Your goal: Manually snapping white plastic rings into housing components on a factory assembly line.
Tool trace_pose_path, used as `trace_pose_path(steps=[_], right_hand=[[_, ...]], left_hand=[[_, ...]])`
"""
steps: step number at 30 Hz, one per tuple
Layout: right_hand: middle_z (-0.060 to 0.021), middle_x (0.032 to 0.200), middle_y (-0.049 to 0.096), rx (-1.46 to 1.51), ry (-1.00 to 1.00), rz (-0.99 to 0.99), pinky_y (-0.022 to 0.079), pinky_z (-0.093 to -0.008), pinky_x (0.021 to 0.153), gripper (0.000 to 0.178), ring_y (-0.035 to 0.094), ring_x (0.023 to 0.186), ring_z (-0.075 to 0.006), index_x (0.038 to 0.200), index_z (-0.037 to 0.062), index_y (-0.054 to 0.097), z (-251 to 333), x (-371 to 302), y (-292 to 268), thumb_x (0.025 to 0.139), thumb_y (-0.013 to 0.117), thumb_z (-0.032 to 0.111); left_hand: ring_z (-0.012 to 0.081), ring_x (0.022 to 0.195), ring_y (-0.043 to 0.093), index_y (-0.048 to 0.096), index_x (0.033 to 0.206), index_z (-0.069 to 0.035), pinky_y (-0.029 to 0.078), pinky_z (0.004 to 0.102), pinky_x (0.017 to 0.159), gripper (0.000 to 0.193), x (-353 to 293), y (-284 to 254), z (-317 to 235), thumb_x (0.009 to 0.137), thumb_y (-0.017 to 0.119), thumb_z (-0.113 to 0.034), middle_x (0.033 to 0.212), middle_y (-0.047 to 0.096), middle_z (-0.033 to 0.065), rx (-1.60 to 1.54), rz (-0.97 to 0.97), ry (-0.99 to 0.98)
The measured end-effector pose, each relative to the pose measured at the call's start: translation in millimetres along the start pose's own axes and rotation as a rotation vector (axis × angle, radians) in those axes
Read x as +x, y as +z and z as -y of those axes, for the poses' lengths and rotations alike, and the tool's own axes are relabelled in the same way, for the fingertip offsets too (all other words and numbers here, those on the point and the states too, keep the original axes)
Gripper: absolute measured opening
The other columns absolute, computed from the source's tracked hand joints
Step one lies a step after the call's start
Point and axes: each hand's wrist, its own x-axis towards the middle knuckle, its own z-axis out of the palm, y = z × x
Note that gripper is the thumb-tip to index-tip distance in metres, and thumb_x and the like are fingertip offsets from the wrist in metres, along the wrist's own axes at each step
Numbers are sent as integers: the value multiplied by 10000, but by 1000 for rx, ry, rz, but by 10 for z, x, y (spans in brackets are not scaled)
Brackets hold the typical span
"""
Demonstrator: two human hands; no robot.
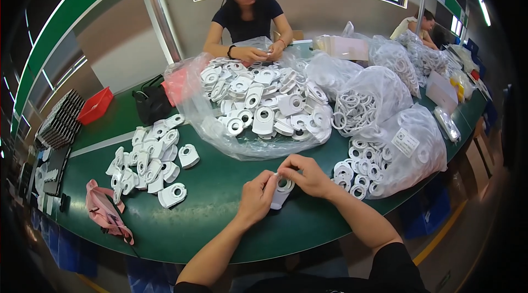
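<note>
Between my two hands, over the near part of the green table, is a white plastic housing (279,199) with a round hole. My left hand (257,197) grips its left side, thumb along the edge. Fingers bent, my right hand (306,176) pinches at the top of its round end; whether a small ring sits under those fingertips is hidden. Beyond my hands, a large pile of similar white housings (263,120) lies on an opened clear plastic bag (236,151). Loose white rings (360,167) spill from a bag close to my right hand.
A smaller heap of housings (148,158) lies left on the green table (214,210), near a pink cloth strap (103,210). Filled clear bags (421,142) line the right side. Stacked dark trays (61,120) and a red bin (95,105) stand far left. Across the table, a co-worker (247,23) handles parts.
</note>
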Motion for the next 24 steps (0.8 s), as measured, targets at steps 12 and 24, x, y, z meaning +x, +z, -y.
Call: trace_pose_path(steps=[12, 24], right_hand=[[-60, 867, 653, 155, 102, -110, 461, -239, 703, 220, 576, 771, -93, 991, -28, 641, 14, 11, 76, 898, 536, 141], [-80, 827, 620, 145, 55, 107, 461, -240, 682, 151, 575, 748, -114, 944, -33, 617, -29, -1, -25, 864, 561, 81]], left_hand=[[92, 845, 527, 477, 1027, -39, 463, 227, 712, 227, -38, 117, 47, 968, 404, -245, 938, 523, 37, -814, 43, -225], [41, 680, 414, 572, 916, -36, 345, 195, 613, 264, 75, -55, 235, 958, 421, -248, 764, 511, -26, -479, 296, -140]])
